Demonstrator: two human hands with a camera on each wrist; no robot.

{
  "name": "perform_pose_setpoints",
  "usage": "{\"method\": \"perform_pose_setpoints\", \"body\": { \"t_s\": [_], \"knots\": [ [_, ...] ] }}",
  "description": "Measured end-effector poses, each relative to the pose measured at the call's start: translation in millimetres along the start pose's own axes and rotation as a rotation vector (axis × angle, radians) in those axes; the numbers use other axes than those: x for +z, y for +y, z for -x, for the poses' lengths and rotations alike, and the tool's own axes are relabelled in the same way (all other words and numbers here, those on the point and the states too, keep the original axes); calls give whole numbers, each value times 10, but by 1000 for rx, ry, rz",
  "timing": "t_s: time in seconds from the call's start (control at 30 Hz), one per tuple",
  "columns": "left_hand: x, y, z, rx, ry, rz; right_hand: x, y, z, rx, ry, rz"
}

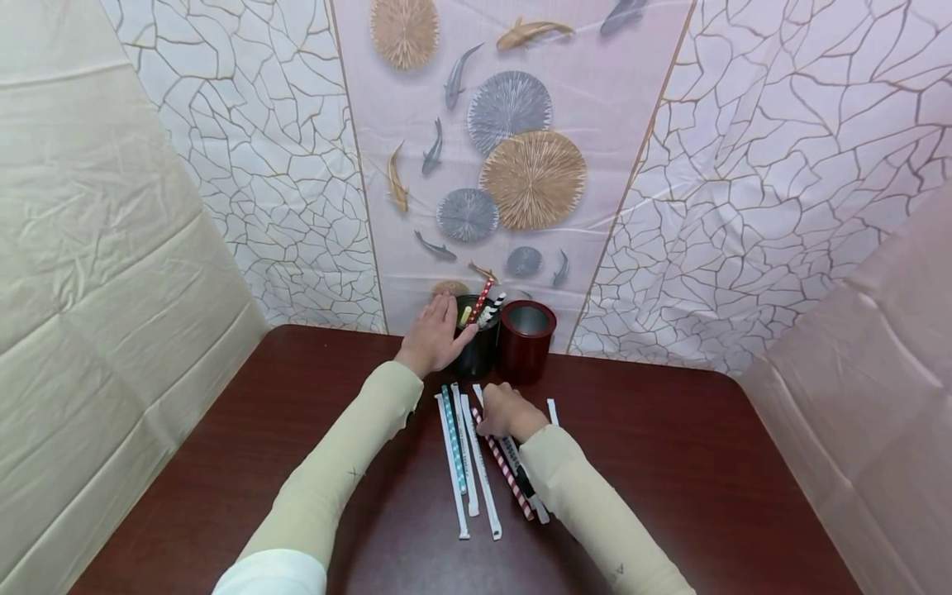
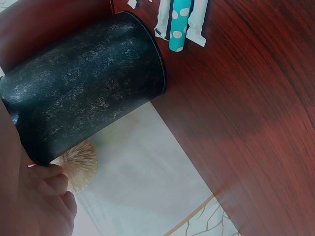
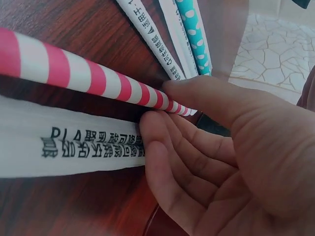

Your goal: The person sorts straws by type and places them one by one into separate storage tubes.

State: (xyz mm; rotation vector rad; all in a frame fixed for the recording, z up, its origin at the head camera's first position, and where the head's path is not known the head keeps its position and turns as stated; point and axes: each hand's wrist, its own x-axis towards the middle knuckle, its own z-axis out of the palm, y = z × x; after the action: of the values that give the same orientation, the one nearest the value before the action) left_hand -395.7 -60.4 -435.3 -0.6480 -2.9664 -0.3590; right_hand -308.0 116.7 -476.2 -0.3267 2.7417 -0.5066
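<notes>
In the head view my left hand rests against the left side of a black cup, fingers extended and thumb over its front near the rim. Inside the cup stand a red dotted straw, a black-and-white straw and a pale yellow one. My right hand pinches a pink-and-white striped straw near its far end, between thumb and index finger. Beside that straw lies a white paper-wrapped straw, close to the curled fingers. The wrist hides part of the straws below it.
A dark red cup stands touching or close beside the black one. To the left of my right hand lie several wrapped straws and a teal dotted straw. Another wrapped straw shows past my right wrist. A patterned cloth hangs behind the table.
</notes>
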Motion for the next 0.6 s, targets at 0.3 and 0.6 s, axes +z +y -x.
{"method": "perform_pose_setpoints", "body": {
  "t_s": [0.3,0.6],
  "knots": [
    [-8,10,10,1,-4,8,-37,75,16,-12,-17,-80],
    [-35,20,14,2,-13,-6,-146,134,73,-52,-14,-92]
  ]
}}
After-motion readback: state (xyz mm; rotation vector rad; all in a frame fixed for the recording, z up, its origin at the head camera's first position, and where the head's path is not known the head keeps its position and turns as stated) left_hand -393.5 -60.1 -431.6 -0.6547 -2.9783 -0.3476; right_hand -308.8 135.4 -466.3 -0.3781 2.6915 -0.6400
